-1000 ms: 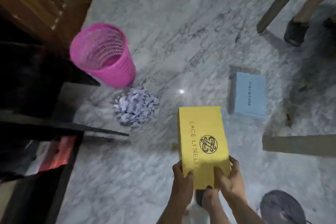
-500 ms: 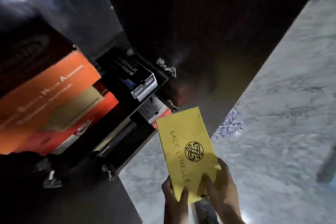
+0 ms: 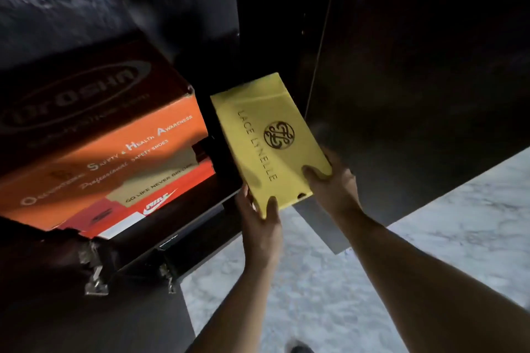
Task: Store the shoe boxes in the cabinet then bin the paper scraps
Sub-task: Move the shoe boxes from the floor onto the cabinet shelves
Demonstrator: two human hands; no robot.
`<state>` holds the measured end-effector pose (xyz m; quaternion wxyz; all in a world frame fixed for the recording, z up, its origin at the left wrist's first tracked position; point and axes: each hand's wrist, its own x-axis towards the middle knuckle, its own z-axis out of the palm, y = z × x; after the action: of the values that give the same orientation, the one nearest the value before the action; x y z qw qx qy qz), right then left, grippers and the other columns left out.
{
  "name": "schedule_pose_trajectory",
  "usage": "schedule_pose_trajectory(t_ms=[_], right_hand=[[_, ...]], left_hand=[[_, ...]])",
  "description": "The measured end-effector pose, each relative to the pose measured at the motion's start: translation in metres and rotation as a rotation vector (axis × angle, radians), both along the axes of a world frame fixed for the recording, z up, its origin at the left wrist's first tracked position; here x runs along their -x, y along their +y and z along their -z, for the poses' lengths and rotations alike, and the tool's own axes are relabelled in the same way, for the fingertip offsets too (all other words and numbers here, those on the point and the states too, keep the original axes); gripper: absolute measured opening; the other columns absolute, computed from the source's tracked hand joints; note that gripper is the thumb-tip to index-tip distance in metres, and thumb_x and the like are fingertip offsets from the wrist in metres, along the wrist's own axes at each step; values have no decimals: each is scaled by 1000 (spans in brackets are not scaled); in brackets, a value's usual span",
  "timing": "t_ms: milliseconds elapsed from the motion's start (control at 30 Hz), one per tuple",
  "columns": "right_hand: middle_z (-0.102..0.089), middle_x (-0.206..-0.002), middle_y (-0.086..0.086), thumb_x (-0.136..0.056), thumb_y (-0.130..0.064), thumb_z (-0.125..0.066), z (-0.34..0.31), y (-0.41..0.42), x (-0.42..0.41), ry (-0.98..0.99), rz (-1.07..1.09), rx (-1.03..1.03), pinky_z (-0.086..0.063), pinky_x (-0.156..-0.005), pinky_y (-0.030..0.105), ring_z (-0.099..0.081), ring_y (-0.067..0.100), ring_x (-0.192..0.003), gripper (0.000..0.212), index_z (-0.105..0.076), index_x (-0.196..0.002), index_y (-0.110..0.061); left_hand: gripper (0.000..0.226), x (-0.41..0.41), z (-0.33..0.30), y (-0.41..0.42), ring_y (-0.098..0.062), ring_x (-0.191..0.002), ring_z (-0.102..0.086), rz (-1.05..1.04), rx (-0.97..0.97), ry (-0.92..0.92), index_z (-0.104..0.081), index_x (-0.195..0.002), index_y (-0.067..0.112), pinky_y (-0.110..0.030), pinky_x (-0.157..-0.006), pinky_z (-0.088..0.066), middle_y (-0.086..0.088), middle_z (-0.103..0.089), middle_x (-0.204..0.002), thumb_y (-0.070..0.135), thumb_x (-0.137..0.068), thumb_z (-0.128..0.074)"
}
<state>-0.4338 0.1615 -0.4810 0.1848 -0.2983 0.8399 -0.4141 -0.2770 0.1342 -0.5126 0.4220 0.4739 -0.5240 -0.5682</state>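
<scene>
Hands, my left hand (image 3: pixel 259 218) and right hand (image 3: pixel 334 186), grip the yellow shoe box (image 3: pixel 269 140) at frame centre, angled toward the dark cabinet (image 3: pixel 401 94) gap beside stacked boxes (image 3: pixel 114 157).

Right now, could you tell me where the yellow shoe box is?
The yellow shoe box sits mid-frame in the head view, held by both hands at the open cabinet, just right of the orange shoe box.

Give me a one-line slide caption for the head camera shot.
Both hands, left hand and right hand, hold a yellow shoe box at the open cabinet, beside stacked orange boxes.
</scene>
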Motion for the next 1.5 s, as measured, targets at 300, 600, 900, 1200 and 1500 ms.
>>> schedule_pose_trajectory(t_ms=[300, 600, 900, 1200, 1500], right_hand=[[-60, -141, 9, -83, -45, -65, 28, -103, 18, 53, -166, 76, -51, -104, 47, -60, 32, -126, 63, -57, -143, -27], [-46, -142, 5, -88, -49, -64, 44, -157, 32, 44, -204, 105, -50, -104, 47, -56, 27, -127, 59, -52, -145, -42], [-26, -146, 16, -101, -41, -50, 33, -181, 45, -23, -306, -94, -42, -115, 42, -52, 37, -126, 55, -36, -154, -47], [-41, -144, 17, -96, -39, -40, 60, -3, 7, 248, -269, 46, -48, -105, 48, -50, 39, -126, 63, -35, -155, -17], [-24, -163, 16, -100, -52, -50, 190, 320, 31, -285, 47, -695, -37, -116, 47, -36, 42, -145, 76, -15, -162, -23]], left_hand=[[58, 27, 23, -91, -5, -129, -53, -108, 124, -26, -33, -153, 15, -37, -111, -46, -3, -53, -147, 15, -100, -55], [56, 37, 31, -137, -13, -137, -50, -170, 298, -156, -33, -154, 18, -44, -111, -46, 0, -51, -151, 30, -104, -52], [64, 41, 35, -141, -3, -129, -55, -193, 301, -229, -34, -152, 21, -32, -109, -46, 3, -54, -148, 47, -97, -52], [50, 18, 54, -22, -34, -125, -58, -193, -49, -449, -56, -137, 7, -37, -103, -45, -18, -61, -136, 41, -102, -45], [37, 57, 115, 190, -24, -110, -64, 656, -138, -873, -65, -106, 27, -34, -87, -50, -3, -71, -115, 53, -102, -39]])
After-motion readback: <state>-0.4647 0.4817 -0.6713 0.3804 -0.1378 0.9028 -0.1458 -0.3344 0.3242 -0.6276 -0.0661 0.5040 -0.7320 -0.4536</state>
